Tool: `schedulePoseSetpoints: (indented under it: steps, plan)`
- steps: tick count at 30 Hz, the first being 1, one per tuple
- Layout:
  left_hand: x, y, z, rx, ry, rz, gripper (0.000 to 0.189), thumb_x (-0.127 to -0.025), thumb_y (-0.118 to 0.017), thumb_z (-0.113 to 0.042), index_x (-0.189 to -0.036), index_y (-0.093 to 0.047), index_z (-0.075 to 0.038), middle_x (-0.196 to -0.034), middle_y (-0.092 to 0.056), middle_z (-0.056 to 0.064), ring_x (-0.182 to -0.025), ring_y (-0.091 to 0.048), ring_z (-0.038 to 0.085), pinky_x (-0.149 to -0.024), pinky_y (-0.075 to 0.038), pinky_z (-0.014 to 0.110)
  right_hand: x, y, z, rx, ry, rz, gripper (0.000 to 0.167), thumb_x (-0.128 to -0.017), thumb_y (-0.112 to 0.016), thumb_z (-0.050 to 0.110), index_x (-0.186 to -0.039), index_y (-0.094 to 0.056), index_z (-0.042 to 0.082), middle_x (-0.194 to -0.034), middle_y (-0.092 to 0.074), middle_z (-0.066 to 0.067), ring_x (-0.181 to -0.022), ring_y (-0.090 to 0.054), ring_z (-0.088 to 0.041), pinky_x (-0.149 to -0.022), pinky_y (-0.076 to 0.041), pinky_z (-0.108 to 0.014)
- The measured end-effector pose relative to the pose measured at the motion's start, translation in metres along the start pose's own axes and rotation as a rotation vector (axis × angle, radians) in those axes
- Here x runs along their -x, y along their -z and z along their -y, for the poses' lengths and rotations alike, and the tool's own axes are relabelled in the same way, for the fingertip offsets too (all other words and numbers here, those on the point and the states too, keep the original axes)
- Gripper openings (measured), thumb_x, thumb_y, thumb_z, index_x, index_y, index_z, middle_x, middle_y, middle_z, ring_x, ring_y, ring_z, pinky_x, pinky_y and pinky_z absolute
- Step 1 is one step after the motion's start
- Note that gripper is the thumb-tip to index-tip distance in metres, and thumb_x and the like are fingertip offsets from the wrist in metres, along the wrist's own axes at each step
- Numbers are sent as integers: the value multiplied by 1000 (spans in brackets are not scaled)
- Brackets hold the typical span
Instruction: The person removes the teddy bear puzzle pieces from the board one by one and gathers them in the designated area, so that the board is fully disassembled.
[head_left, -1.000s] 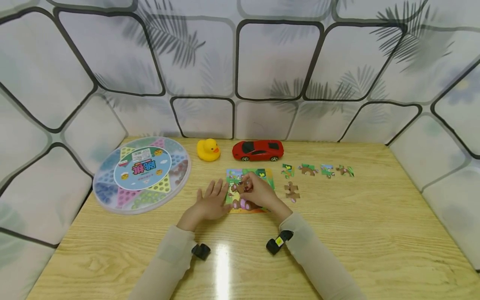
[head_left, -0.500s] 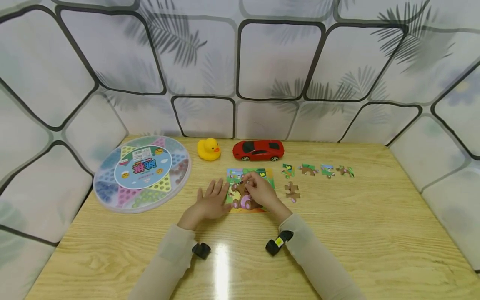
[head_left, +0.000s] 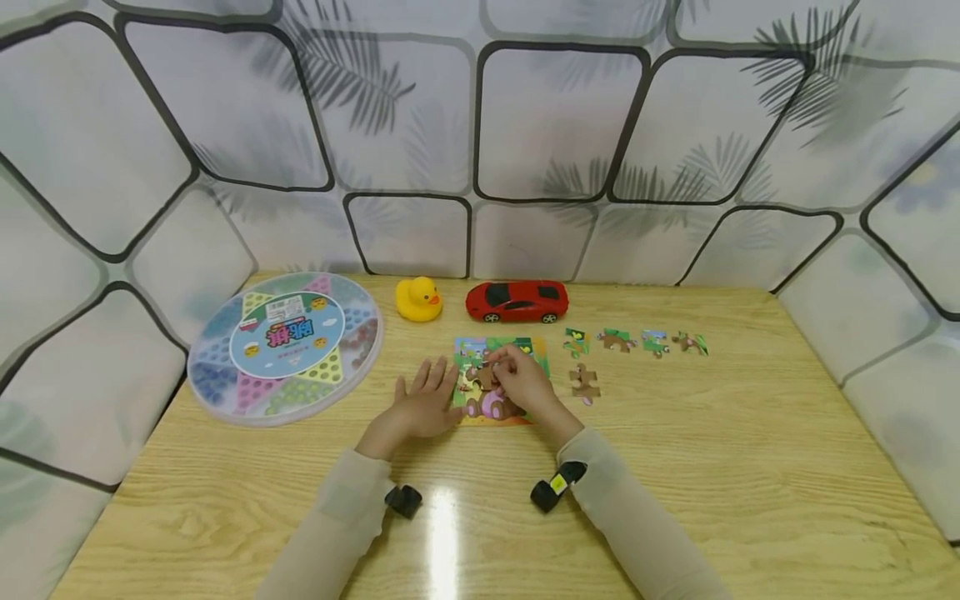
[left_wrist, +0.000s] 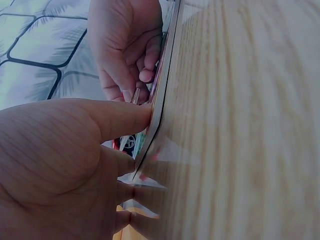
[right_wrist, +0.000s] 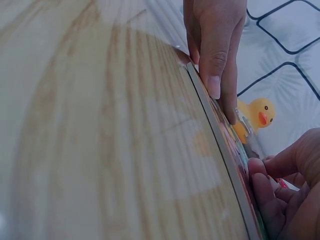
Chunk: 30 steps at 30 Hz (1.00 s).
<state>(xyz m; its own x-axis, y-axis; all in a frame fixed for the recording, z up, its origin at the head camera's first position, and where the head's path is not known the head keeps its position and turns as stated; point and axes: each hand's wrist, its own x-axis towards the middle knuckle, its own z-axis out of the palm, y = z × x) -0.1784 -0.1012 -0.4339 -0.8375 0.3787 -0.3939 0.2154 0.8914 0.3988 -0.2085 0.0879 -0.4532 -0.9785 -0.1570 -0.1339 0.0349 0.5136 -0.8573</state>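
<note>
A jigsaw puzzle (head_left: pixel 467 347) with a brown bear on it lies flat on the wooden table. My left hand (head_left: pixel 426 410) lies with straight, spread fingers at its left side, and the thumb (left_wrist: pixel 127 120) presses on the puzzle's edge. Over the puzzle's upper right part, my right hand (head_left: pixel 522 385) pinches a brown puzzle piece (head_left: pixel 483 377) between thumb and finger. In the left wrist view the piece (left_wrist: pixel 136 95) shows edge-on, tilted, at those fingertips. The right hand hides part of the picture beneath it.
Several loose puzzle pieces lie right of the puzzle, one brown piece (head_left: pixel 584 383) nearest. Behind stand a yellow rubber duck (head_left: pixel 417 300) and a red toy car (head_left: pixel 517 301). A round board game box (head_left: pixel 285 348) lies at left. A patterned backdrop (head_left: pixel 558 121) rises behind the table.
The right hand's fingers have shifted slightly over the puzzle, and the pinched piece has changed its tilt and position a little. The left hand has stayed in place.
</note>
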Motion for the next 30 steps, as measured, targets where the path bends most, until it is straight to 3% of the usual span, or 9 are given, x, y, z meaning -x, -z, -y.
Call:
schedulePoseSetpoints:
  steps: [8, 30]
  plan:
    - [1, 1, -3, 5, -4, -8, 75, -98, -42, -47, -153, -8, -10, -158, 8, 12, -143, 11, 33, -107, 6, 64, 0, 1, 0, -92, -41, -14, 13, -97, -53, 10, -108, -59, 10, -69, -56, -6, -56, -55, -14, -53, -48, -26]
    - [-1, -3, 1, 35, -62, -62, 75, -98, -46, -43, -152, -11, -3, -157, 3, 19, -142, 9, 39, -110, -2, 61, -2, -2, -2, -72, -15, -16, 12, -95, -53, 5, -104, -61, 0, -72, -58, -7, -57, -55, -11, -54, -49, -23]
